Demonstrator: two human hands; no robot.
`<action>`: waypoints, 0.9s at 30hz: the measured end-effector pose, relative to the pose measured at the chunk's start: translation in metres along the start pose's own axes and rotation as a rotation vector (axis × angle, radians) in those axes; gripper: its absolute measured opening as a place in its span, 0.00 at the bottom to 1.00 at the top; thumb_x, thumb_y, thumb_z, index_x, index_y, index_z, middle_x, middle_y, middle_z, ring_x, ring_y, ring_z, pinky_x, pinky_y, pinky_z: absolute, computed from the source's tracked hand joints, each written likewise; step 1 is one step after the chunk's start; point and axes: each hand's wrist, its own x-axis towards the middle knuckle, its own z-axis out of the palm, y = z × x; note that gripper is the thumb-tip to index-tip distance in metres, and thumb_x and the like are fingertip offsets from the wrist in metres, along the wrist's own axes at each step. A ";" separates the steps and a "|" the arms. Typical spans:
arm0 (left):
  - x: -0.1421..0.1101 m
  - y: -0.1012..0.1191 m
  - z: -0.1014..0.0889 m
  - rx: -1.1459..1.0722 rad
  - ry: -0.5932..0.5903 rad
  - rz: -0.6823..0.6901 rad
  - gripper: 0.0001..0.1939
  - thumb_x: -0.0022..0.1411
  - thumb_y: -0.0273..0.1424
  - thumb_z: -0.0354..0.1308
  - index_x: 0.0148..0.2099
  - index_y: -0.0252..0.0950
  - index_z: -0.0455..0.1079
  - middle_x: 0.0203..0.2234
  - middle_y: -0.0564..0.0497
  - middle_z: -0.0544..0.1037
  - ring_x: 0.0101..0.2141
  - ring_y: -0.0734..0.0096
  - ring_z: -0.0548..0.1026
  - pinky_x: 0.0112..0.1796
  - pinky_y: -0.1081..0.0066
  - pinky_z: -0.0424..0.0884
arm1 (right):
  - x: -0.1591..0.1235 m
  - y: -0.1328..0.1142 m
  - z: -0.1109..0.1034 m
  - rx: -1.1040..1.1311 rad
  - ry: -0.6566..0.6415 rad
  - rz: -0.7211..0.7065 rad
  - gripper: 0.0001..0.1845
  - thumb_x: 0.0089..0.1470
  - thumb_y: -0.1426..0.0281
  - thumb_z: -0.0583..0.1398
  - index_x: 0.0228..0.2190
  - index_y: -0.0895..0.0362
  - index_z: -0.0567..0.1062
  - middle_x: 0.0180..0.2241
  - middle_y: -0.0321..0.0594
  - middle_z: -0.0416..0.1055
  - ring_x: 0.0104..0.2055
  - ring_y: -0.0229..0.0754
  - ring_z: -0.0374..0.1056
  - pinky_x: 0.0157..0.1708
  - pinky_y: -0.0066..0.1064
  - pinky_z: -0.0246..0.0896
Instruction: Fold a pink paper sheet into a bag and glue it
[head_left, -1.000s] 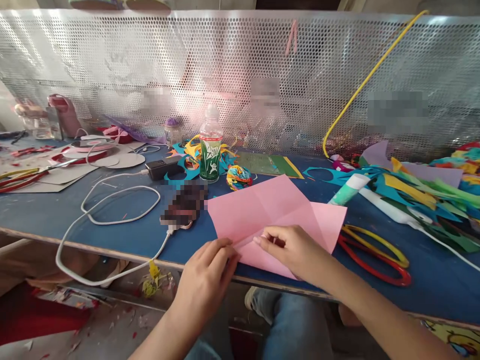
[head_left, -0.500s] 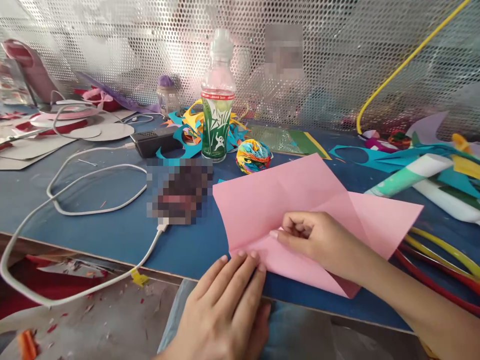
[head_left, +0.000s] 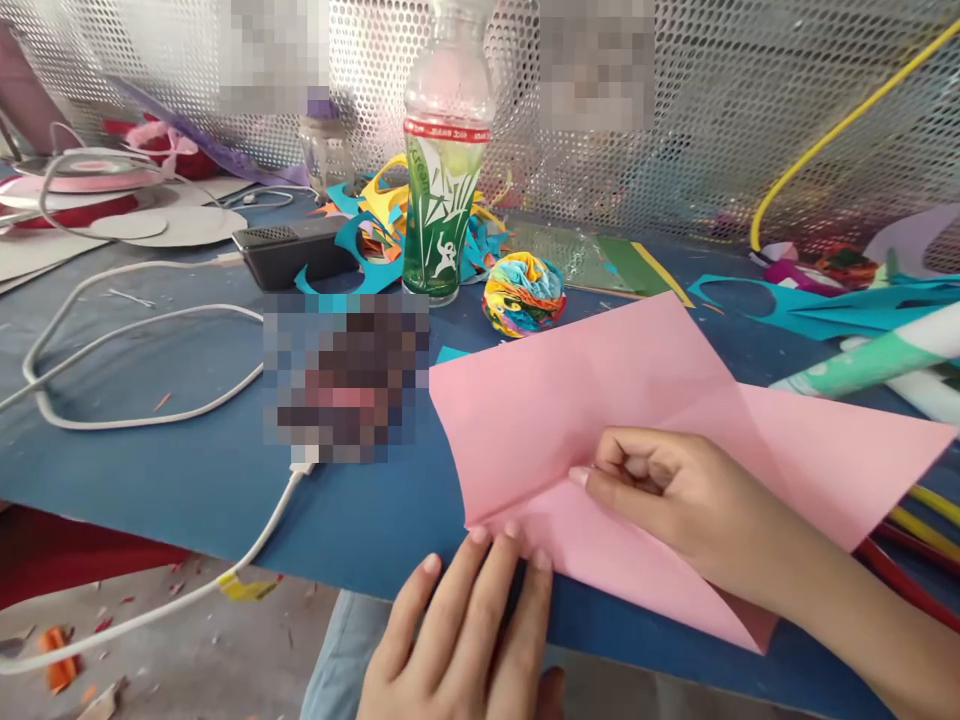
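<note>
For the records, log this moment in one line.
left hand: on paper, near edge | right hand: at paper's crease | ball: beyond paper | bottle: upright

On the bottle's [head_left: 451, 85] green label [head_left: 444, 215], I make out small letters at the left edge that seem to spell "scream". I can't read the large white lettering or the red band's [head_left: 447, 131] tiny print.

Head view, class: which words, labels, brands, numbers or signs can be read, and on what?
"screa", ending unclear: green lettering on the bottle.
Red band on the bottle: print too small to read.
White marks below it: too stylised to read.
Yellow piece by the white cable: any print too blurred.
</note>
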 end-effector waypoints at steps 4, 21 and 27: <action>-0.003 -0.002 -0.001 0.028 -0.030 0.027 0.18 0.60 0.37 0.50 0.51 0.39 0.68 0.44 0.51 0.75 0.49 0.69 0.69 0.55 0.72 0.51 | 0.002 0.001 -0.001 0.017 -0.013 0.009 0.16 0.49 0.62 0.54 0.16 0.55 0.57 0.16 0.30 0.49 0.19 0.33 0.48 0.15 0.24 0.46; 0.006 -0.008 -0.008 0.041 -0.088 0.087 0.17 0.60 0.33 0.49 0.49 0.36 0.70 0.44 0.51 0.75 0.46 0.71 0.70 0.57 0.71 0.48 | 0.004 0.000 -0.003 0.035 -0.019 0.038 0.19 0.48 0.56 0.55 0.17 0.55 0.57 0.17 0.30 0.49 0.19 0.33 0.48 0.15 0.24 0.46; 0.007 -0.007 -0.010 0.060 -0.114 0.136 0.18 0.58 0.34 0.52 0.50 0.33 0.69 0.45 0.50 0.75 0.46 0.69 0.69 0.57 0.70 0.47 | 0.004 -0.003 -0.003 0.050 -0.007 0.045 0.19 0.47 0.56 0.55 0.16 0.54 0.57 0.16 0.30 0.48 0.18 0.33 0.47 0.15 0.25 0.44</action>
